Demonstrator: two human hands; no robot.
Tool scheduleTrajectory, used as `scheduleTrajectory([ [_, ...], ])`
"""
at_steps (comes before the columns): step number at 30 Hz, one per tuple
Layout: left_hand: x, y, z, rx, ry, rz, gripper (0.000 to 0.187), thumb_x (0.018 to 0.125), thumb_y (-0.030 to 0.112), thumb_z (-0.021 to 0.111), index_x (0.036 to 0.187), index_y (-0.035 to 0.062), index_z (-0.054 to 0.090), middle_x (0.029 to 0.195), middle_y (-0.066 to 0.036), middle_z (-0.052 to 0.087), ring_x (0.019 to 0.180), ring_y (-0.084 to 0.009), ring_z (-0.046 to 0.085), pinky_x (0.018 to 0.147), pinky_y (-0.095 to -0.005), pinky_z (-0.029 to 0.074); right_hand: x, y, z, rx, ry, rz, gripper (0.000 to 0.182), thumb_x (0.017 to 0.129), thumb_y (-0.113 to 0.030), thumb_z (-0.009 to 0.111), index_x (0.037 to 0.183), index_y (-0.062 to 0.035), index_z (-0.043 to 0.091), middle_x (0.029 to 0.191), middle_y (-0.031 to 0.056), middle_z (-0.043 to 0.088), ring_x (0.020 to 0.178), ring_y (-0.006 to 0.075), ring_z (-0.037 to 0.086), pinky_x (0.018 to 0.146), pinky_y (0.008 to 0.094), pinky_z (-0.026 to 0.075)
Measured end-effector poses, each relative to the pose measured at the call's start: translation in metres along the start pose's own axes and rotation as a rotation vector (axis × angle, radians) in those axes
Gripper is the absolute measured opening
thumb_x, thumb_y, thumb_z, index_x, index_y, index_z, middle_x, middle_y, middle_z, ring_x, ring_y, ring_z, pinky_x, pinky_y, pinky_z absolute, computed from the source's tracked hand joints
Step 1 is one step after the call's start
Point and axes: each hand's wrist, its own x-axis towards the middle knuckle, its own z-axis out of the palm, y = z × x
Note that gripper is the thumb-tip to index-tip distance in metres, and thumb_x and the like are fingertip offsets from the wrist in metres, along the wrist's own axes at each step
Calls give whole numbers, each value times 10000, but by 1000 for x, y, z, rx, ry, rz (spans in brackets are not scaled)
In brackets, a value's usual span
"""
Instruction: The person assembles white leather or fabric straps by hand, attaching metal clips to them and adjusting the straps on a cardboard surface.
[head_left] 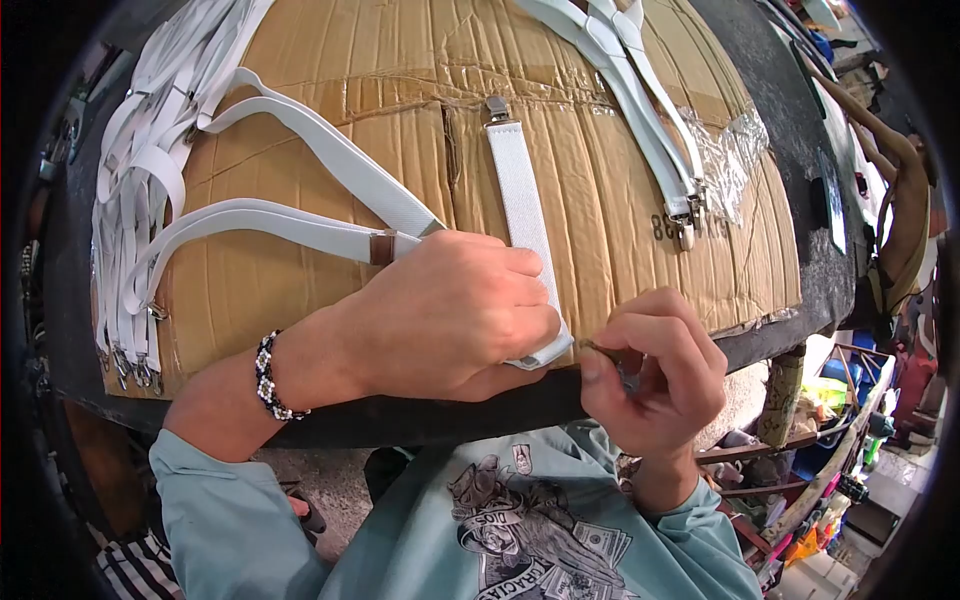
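White elastic suspender straps (330, 140) run from the left of a cardboard sheet (380, 90) to my left hand (460, 315). Its fingers are curled round the straps near the sheet's front edge. One strap end (520, 185) reaches up from that hand to a metal clip (497, 109) lying on the cardboard. A brown piece (382, 247) sits on the lower strap, beside the hand. Just right of the strap's folded end, my right hand (655, 370) pinches a small dark object (600, 349), too small to identify.
A pile of white straps with clips (150, 200) covers the left edge of the cardboard. Finished-looking straps (640, 110) with metal clips lie at the upper right, near crumpled clear tape (735, 160). A phone-like object (832, 200) rests on the dark table (780, 120).
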Motion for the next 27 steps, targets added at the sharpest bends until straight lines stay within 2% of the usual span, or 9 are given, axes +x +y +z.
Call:
scheduleTrajectory([
  [6,1,0,0,5,3,-4,306,643,205,782,736,74,521,721,-52,497,696,-267,552,585,-407,444,8,-7,14,77,-40,-123,232,720,97,747,920,10,668,837,121,636,675,250,650,596,342,541],
  [9,2,-1,0,-1,1,1,302,639,194,779,731,74,518,715,-51,494,693,-267,551,585,-407,446,9,2,9,-24,-30,-198,222,711,57,764,903,13,661,785,126,634,633,217,621,547,303,491],
  [13,1,0,2,10,5,-4,310,629,194,784,728,73,517,707,-47,489,691,-264,551,585,-405,447,7,2,-1,-44,-67,-83,230,709,57,758,911,20,658,788,115,639,610,180,589,520,264,450],
  [14,1,0,2,14,9,-3,311,637,193,789,727,73,517,706,-46,489,691,-263,552,585,-405,446,4,0,-1,-6,-42,-3,273,702,96,752,945,-11,688,810,101,619,665,248,640,596,340,540],
  [18,1,-1,1,-14,4,-7,308,688,180,803,721,76,515,703,-46,493,694,-260,560,582,-404,446,11,-9,9,87,-35,-152,266,704,106,750,940,5,680,816,102,616,665,250,637,579,346,534],
  [21,1,-1,0,1,1,-15,318,718,183,809,714,77,509,703,-46,491,695,-259,562,580,-402,444,11,4,9,-1,-57,-249,260,683,78,769,917,13,676,787,126,642,638,226,628,554,313,498],
  [25,2,-2,0,10,19,8,337,705,196,812,709,78,497,703,-48,482,687,-261,553,576,-402,439,6,16,-6,-152,-96,-139,244,688,71,762,907,7,677,792,125,631,629,221,608,544,316,489],
  [26,2,-2,-1,1,22,5,344,704,202,814,707,77,492,701,-49,480,684,-261,552,575,-403,437,4,15,-9,-122,-94,-65,272,697,96,745,941,-5,684,836,118,631,670,260,643,586,355,533],
  [27,1,-2,0,-12,26,-1,352,703,207,815,705,77,488,700,-50,477,682,-261,550,574,-403,436,5,13,-10,-79,-82,-81,274,695,97,748,941,-5,685,838,117,630,673,259,642,586,355,533],
])
